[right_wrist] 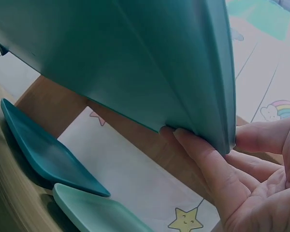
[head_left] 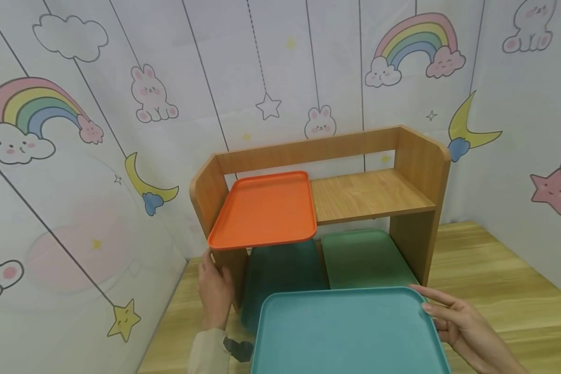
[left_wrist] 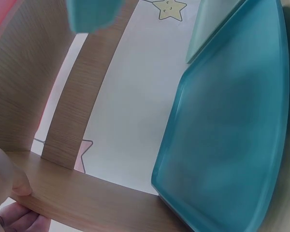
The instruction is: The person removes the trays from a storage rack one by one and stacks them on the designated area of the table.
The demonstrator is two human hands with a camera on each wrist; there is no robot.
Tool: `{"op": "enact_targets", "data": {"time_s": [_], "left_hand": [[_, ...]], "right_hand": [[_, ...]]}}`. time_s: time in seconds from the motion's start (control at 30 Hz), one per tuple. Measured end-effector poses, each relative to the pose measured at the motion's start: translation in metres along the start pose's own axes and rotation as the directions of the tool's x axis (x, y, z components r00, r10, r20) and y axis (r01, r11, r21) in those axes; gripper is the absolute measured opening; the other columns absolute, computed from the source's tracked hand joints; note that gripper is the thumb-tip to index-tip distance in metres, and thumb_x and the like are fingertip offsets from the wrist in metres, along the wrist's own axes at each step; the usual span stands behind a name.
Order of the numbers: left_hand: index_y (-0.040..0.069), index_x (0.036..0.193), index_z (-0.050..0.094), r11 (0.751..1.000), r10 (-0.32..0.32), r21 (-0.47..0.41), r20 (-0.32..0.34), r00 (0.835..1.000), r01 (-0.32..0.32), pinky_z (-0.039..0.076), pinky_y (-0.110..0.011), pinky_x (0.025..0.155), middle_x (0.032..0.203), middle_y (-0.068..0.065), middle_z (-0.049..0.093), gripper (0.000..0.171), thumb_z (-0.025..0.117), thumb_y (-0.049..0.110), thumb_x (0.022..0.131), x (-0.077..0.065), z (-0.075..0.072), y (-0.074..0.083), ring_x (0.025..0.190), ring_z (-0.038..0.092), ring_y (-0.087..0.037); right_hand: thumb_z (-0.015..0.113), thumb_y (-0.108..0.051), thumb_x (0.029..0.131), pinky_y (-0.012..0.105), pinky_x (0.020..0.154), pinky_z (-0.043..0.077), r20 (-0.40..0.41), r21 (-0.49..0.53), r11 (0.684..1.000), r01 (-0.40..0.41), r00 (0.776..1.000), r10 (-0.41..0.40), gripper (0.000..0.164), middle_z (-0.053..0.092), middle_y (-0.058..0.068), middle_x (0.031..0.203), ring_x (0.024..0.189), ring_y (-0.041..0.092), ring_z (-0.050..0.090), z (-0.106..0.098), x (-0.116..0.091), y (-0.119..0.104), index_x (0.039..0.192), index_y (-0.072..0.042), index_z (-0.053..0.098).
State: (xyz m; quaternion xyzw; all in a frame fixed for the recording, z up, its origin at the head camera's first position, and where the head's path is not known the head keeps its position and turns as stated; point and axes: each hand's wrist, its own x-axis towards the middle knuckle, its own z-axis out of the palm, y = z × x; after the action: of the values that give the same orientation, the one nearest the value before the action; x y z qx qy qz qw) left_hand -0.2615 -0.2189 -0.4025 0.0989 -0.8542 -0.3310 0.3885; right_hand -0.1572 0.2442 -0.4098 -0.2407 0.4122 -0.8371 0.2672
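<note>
My right hand (head_left: pixel 463 322) pinches a light blue tray (head_left: pixel 346 332) by its right edge, thumb on one face and fingers on the other. The right wrist view shows the tray's underside (right_wrist: pixel 111 63) tilted above the shelf's lower level. With my left hand (head_left: pixel 215 291) I grip the left side panel of a small wooden shelf (head_left: pixel 374 197), thumb (left_wrist: pixel 20 183) on one side and fingers round its front edge. An orange tray (head_left: pixel 266 208) lies on the upper board, its front overhanging. Below it, a dark teal tray (head_left: pixel 285 265) sits at the left and a green tray (head_left: pixel 369 259) at the right.
The shelf stands on a wood-grain table (head_left: pixel 491 291). A backdrop (head_left: pixel 271 57) printed with rainbows, stars and rabbits rises behind it and along both sides. A raised back rail (head_left: pixel 308 148) and tall side panels bound the upper board.
</note>
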Motion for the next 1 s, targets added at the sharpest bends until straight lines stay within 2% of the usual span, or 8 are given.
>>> {"op": "enact_targets", "data": {"time_s": [0.23,0.53,0.67,0.83,1.0], "left_hand": [[0.005,0.132,0.043,1.000,0.024,-0.002,-0.028,0.999,-0.024,0.046,-0.060,0.077,0.111,-0.028,0.057,0.048,0.055,-0.002,0.087,0.000,0.000,-0.001,0.094,0.059,-0.046],[0.005,0.132,0.042,1.000,0.021,-0.012,-0.016,1.000,-0.021,0.046,-0.059,0.077,0.110,-0.027,0.056,0.048,0.054,-0.001,0.087,-0.001,-0.002,0.001,0.093,0.058,-0.044],[0.006,0.134,0.042,1.000,0.017,-0.016,-0.007,1.000,-0.017,0.047,-0.058,0.078,0.110,-0.025,0.056,0.047,0.054,0.000,0.088,-0.001,-0.002,0.001,0.093,0.058,-0.042],[0.007,0.135,0.042,1.000,0.016,-0.017,-0.003,1.000,-0.016,0.046,-0.059,0.078,0.112,-0.025,0.056,0.048,0.054,0.000,0.089,-0.001,-0.002,0.001,0.095,0.058,-0.043],[0.007,0.134,0.042,1.000,0.016,-0.011,-0.004,1.000,-0.016,0.045,-0.060,0.078,0.112,-0.026,0.056,0.048,0.054,0.000,0.088,-0.001,-0.002,0.000,0.095,0.058,-0.044]], "right_hand": [[0.019,-0.002,0.103,0.040,0.092,0.050,-0.011,-0.029,0.999,-0.012,1.000,0.012,0.051,0.063,0.007,0.127,0.110,0.025,0.064,-0.003,0.002,0.004,0.139,-0.022,0.050],[0.024,-0.005,0.104,0.037,0.091,0.051,-0.078,-0.096,0.994,-0.050,0.996,0.043,0.048,0.066,0.003,0.122,0.106,0.021,0.066,-0.004,0.002,0.009,0.135,-0.027,0.054],[0.025,-0.006,0.104,0.037,0.090,0.052,-0.102,-0.094,0.992,-0.085,0.992,0.076,0.048,0.067,0.000,0.119,0.106,0.020,0.066,-0.006,0.002,0.012,0.133,-0.030,0.056],[0.025,-0.005,0.104,0.036,0.088,0.053,-0.085,-0.096,0.992,-0.078,0.994,0.070,0.049,0.068,0.000,0.114,0.102,0.019,0.067,-0.008,0.003,0.020,0.133,-0.029,0.055],[0.026,-0.006,0.104,0.035,0.087,0.053,-0.091,-0.103,0.988,-0.112,0.990,0.103,0.048,0.069,0.001,0.114,0.103,0.019,0.067,-0.010,0.004,0.027,0.131,-0.032,0.057]]}}
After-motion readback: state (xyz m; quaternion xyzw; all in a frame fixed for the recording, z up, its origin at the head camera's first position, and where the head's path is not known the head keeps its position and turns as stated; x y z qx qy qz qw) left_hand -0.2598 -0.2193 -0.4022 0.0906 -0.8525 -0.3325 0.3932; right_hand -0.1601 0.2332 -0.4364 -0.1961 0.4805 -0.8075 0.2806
